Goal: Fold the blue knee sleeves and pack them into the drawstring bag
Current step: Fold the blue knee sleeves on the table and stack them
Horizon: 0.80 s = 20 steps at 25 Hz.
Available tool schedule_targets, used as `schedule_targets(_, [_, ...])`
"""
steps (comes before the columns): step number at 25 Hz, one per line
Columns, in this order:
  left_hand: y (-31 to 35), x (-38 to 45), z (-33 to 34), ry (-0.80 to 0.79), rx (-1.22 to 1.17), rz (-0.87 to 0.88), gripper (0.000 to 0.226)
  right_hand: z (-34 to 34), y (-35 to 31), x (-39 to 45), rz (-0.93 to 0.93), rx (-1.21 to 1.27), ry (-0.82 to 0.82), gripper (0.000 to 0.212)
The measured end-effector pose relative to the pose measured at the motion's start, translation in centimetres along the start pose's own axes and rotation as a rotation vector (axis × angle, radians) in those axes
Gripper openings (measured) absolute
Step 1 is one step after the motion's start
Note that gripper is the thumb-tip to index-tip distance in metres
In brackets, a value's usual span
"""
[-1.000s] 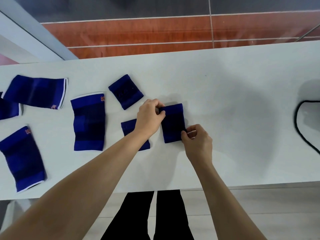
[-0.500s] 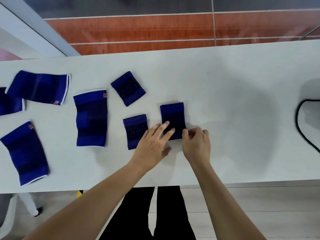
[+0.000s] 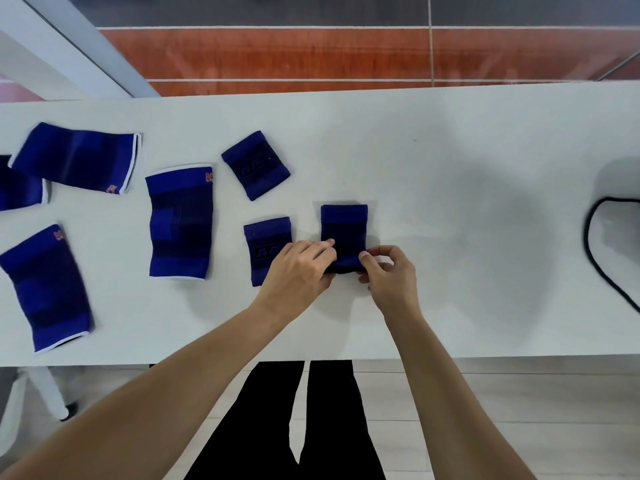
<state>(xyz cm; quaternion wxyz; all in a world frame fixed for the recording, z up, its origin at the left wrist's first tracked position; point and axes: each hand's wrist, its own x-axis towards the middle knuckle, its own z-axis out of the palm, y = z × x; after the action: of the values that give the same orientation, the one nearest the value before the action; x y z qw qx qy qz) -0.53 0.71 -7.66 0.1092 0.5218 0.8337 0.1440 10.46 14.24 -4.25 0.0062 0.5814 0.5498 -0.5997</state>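
A folded blue knee sleeve (image 3: 344,226) lies at the middle of the white table (image 3: 450,209). My left hand (image 3: 299,268) pinches its near left corner and my right hand (image 3: 388,275) pinches its near right corner. Two more folded sleeves lie to the left, one beside my left hand (image 3: 265,240) and one further back (image 3: 255,165). Several unfolded sleeves with white edges are spread at the left, among them one (image 3: 180,221) and another (image 3: 46,287). The drawstring bag (image 3: 620,216) shows at the right edge, white with a black cord (image 3: 588,244).
The table's near edge runs just below my forearms, with my dark trousers (image 3: 322,420) under it. A white stool leg (image 3: 41,389) stands on the floor at lower left. A red-brown floor lies past the table's far edge.
My left hand moved from the sleeve's far corner down to its near edge, first lying flat, now pinching. My right hand stayed at the near right corner.
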Motion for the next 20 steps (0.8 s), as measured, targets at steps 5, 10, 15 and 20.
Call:
schedule_targets(5, [0.5,-0.2,0.3,0.072,0.009,-0.015,0.032,-0.4,0.7,0.0,-0.149,-0.057,0.057,0.011])
schedule_targets(10, [0.1,-0.1,-0.6,0.074,-0.057,-0.020,0.022,-1.7,2.7,1.7,-0.930,-0.752,0.121,0.051])
schedule_targets(15, [0.0,0.0,-1.5,-0.006,-0.163,-0.097,0.028,-1.3,2.3,3.4,-0.841,-0.671,-0.011,0.027])
schedule_targets(20, [-0.9,1.1,-1.2,-0.009,-0.356,-0.296,0.029,-1.2,0.4,3.9,-0.589,-0.443,-0.097,0.013])
